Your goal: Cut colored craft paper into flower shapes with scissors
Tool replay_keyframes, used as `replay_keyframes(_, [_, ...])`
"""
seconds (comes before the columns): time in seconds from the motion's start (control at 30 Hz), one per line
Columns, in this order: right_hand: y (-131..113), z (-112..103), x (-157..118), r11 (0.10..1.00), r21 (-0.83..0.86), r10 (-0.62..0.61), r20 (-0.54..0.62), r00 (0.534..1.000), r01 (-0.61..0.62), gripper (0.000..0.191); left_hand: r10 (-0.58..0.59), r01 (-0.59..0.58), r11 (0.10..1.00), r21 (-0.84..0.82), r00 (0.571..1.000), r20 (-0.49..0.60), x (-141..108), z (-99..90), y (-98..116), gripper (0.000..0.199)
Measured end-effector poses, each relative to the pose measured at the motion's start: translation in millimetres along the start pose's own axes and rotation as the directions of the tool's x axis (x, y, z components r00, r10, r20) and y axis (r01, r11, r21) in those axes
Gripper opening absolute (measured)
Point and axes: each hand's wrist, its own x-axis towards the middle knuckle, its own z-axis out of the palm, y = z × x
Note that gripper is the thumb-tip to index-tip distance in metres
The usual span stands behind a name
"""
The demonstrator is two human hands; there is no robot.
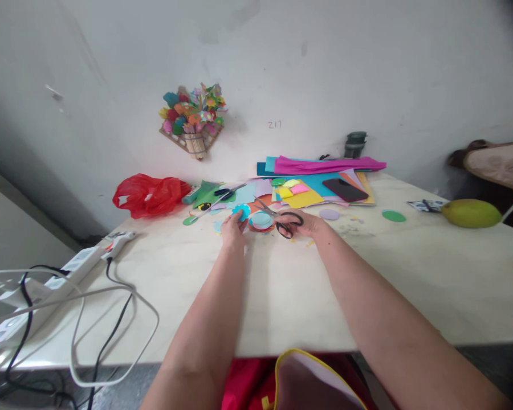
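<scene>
The left fingers pinch the blue paper; the right fingers grip scissors, blades parted near the left ones. I'd turn the paper, not the scissors, for steadier cuts.

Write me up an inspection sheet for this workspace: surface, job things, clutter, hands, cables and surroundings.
Surface: pale marbled tabletop, with small yellow paper scraps scattered near the hands.
Job's things: blue scalloped paper cutout and black-handled scissors, blades parted; light-blue paper circle between the hands.
Clutter: red plastic bag at left; smartphone lying on paper sheets; yellow-green fruit at right.
Grip: left hand pinches the cutout; right hand holds the scissors by their handles.
Cables: white cable and black cable beside the power strip, hanging over the near edge.
Surroundings: paper-flower bouquet on the wall.
</scene>
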Motion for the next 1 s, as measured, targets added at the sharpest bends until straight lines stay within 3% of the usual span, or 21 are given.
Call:
replay_keyframes(0.1, [2, 1, 4, 0.997, 0.04, -0.061, -0.104, 0.993, 0.065, 0.032, -0.006, 0.006, 1.0, 0.006, 1.0, 0.015, -1, 1.9, -3, 0.022])
replay_keyframes(0.23, [3, 11, 16, 0.974, 0.136, -0.106, -0.435, 0.894, 0.181, 0.033, -0.015, 0.01, 0.999, 0.049, 0.995, 0.103, -9, 7.6, -12, 0.024])
replay_keyframes(0.3, [2, 18, 21, 0.972, 0.16, -0.067, -0.509, 0.858, 0.17, 0.035, -0.027, 0.014, 0.997, 0.072, 0.984, 0.178, -14, 10.5, -16, 0.025])
replay_keyframes(0.4, [-1, 27, 26, 0.971, 0.15, -0.077, -0.542, 0.837, 0.187, 0.034, -0.018, 0.003, 0.997, 0.079, 0.982, 0.189, -20, 14.0, -22, 0.026])
replay_keyframes(0.6, [3, 30, 33, 0.973, 0.031, -0.157, -0.643, 0.749, 0.23, 0.031, -0.039, 0.012, 0.995, 0.1, 0.963, 0.267, -23, 16.3, -23, 0.027])
replay_keyframes(0.83, [0, 28, 33, 0.967, -0.035, -0.217, -0.631, 0.745, 0.252, 0.033, -0.066, 0.003, 0.987, 0.159, 0.918, 0.39, -20, 9.7, -19, 0.038])
replay_keyframes(1.0, [-7, 26, 26, 0.965, -0.08, -0.248, -0.596, 0.764, 0.251, 0.034, -0.159, 0.033, 0.965, 0.259, 0.861, 0.483, -18, 5.7, -16, 0.039])
